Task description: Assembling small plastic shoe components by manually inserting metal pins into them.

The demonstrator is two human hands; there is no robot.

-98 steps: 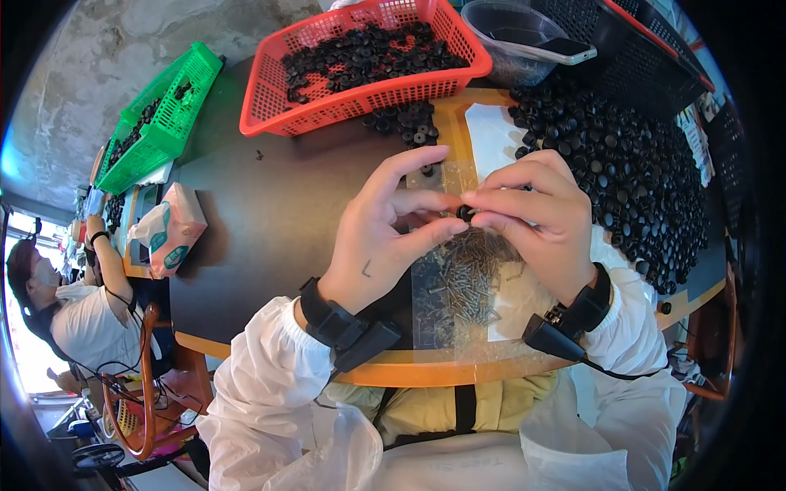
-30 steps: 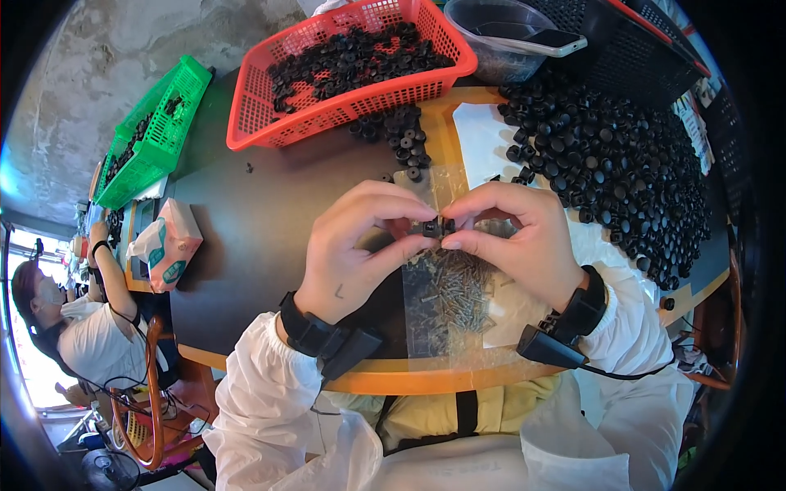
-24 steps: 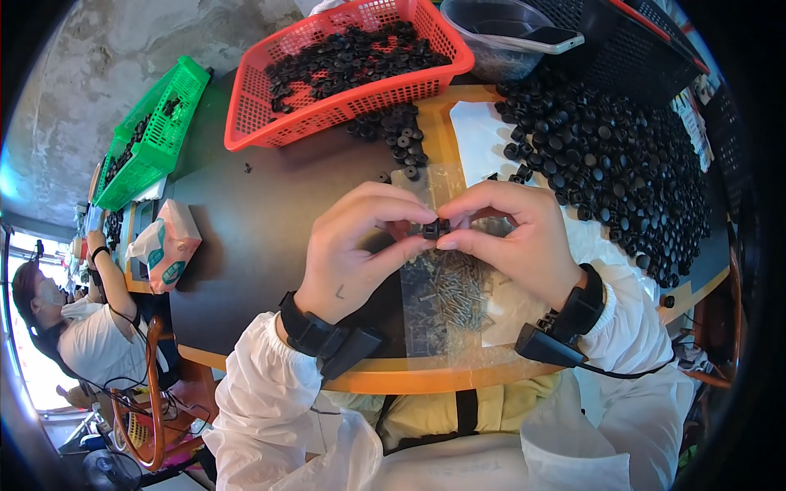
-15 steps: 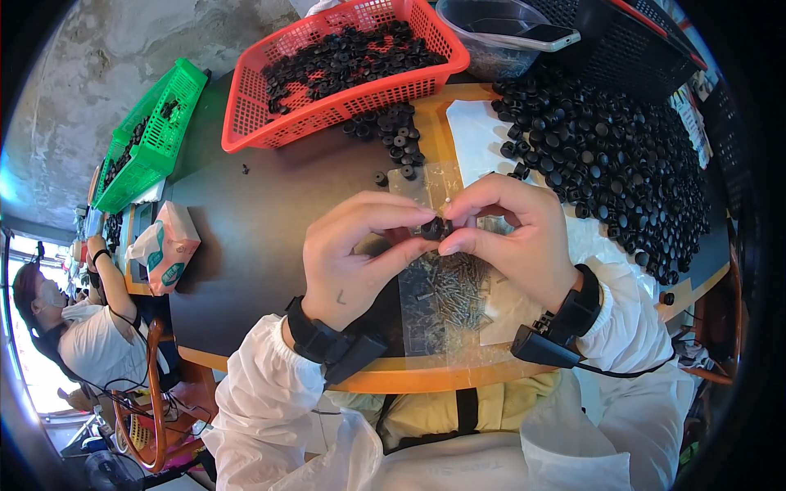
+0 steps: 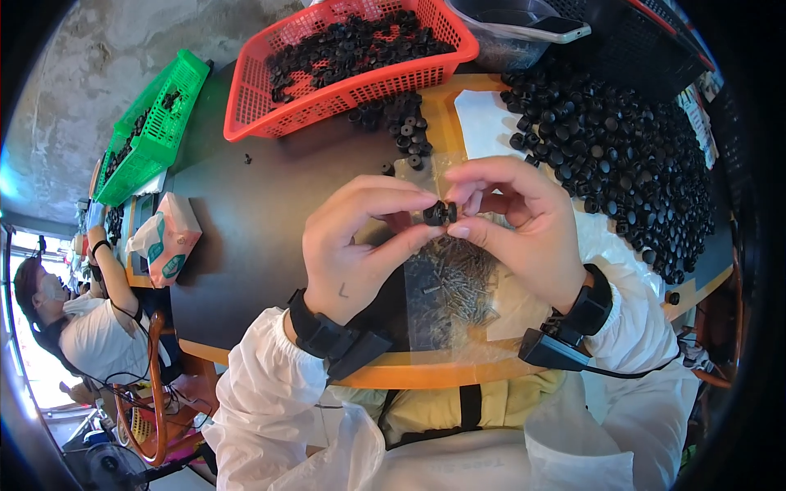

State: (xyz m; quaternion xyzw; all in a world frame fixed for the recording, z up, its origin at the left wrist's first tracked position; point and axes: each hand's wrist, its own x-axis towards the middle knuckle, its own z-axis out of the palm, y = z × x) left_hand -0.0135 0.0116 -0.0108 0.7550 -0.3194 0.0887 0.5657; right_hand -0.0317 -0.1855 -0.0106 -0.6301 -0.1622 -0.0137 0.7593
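Note:
My left hand (image 5: 348,233) pinches a small black round cap (image 5: 434,214) between thumb and fingertips. My right hand (image 5: 524,229) faces it, thumb and fingers closed on a narrower black disc (image 5: 451,213) set against the cap's right side. Whether the two pieces are joined or only touching, I cannot tell. Just below the fingers, a pile of small metal screws (image 5: 463,286) lies on a clear plastic sheet (image 5: 422,327). Several loose black discs with centre holes (image 5: 409,131) sit beyond my hands.
A red basket (image 5: 352,96) of black discs stands at the back. To the right spreads a large heap of black caps (image 5: 614,155). A phone (image 5: 565,31) rests on a clear tub (image 5: 499,53). Leftward are a tissue box (image 5: 176,241), a green basket (image 5: 160,155) and a seated person (image 5: 98,335).
Both hands stay together in nearly the same place. The cap and disc now show more plainly between the fingertips, and my right fingers have shifted slightly. The whole view has moved a little.

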